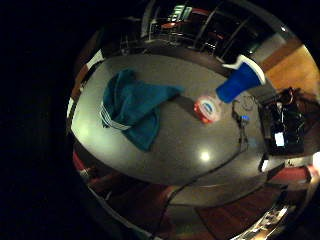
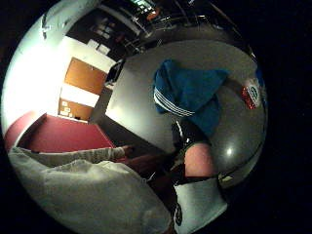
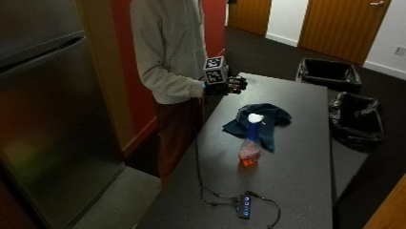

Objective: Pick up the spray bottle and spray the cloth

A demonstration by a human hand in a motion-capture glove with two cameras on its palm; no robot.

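Above the dark table's (image 3: 298,162) near edge my gloved right hand (image 3: 227,86) hovers, fingers loosely spread, holding nothing. Right of it lies the crumpled blue cloth (image 3: 260,121); the spray bottle (image 3: 250,145) stands upright beside it.

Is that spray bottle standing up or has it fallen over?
Standing upright. The spray bottle rests on its base on the table, white nozzle on top, beside the crumpled blue cloth.
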